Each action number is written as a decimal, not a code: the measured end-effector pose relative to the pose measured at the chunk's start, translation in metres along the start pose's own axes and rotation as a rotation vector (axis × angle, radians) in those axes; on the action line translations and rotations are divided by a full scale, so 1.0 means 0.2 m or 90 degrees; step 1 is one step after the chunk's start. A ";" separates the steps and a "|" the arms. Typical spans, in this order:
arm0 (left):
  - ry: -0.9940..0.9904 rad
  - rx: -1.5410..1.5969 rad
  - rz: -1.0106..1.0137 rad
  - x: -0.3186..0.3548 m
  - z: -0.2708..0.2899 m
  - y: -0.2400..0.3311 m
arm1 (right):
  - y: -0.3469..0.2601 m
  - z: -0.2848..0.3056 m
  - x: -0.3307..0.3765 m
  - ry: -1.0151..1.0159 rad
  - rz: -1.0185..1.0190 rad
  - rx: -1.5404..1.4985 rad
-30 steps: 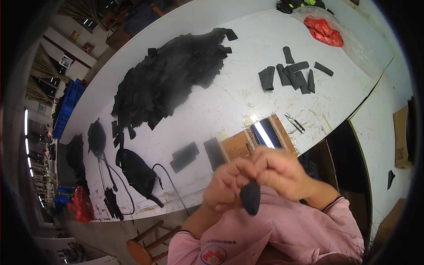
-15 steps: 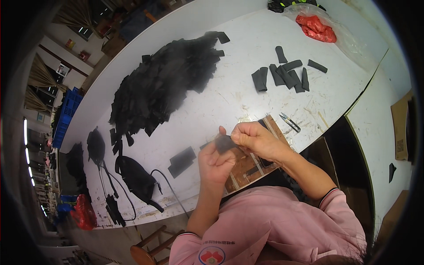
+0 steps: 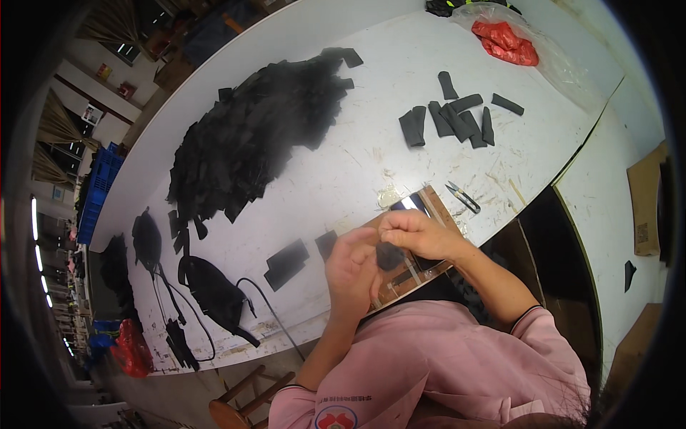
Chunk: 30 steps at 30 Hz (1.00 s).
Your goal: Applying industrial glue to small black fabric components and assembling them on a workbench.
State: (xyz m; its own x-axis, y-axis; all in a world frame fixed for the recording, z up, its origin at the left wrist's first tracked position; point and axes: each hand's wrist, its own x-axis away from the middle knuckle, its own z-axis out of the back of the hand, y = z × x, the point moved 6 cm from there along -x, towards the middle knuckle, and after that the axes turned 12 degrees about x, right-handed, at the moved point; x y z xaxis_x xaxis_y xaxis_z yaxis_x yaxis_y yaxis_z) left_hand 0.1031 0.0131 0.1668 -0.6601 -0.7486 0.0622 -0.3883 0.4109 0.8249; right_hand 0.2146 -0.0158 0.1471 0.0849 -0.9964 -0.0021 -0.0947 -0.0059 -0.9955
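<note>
A small piece of black fabric hangs between my hands, in front of my body. My right hand is closed in a pinch at its top edge. At its left side, the fingers of my left hand curl against the fabric, fingertips close to the right hand's. Under both hands lies a brown wooden board with pale strips and a shiny dark plate. Flat black pieces rest on the table left of my left hand. Thread snips lie beyond the board, near my right hand.
A large heap of black pieces covers the table's far left. Several folded black pieces lie at the far right, below a red bag. Black corded items sit at left. A wooden stool stands below the table edge.
My hands have drawn together, and the black fabric has shifted lower and right, now hanging beneath the right hand's pinch. More of the board's dark plate shows. The view has shifted slightly.
</note>
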 end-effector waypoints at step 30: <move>-0.102 -0.395 -0.271 -0.02 0.01 0.06 | -0.07 0.03 0.15 0.301 0.239 0.437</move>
State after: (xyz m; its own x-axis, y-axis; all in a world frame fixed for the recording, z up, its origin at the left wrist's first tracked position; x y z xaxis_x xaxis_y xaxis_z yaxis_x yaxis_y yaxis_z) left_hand 0.0994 0.0212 0.1753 -0.6382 -0.6728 -0.3743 -0.2295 -0.2979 0.9266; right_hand 0.2243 -0.0442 0.1605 -0.2614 -0.8544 -0.4490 0.5892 0.2272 -0.7754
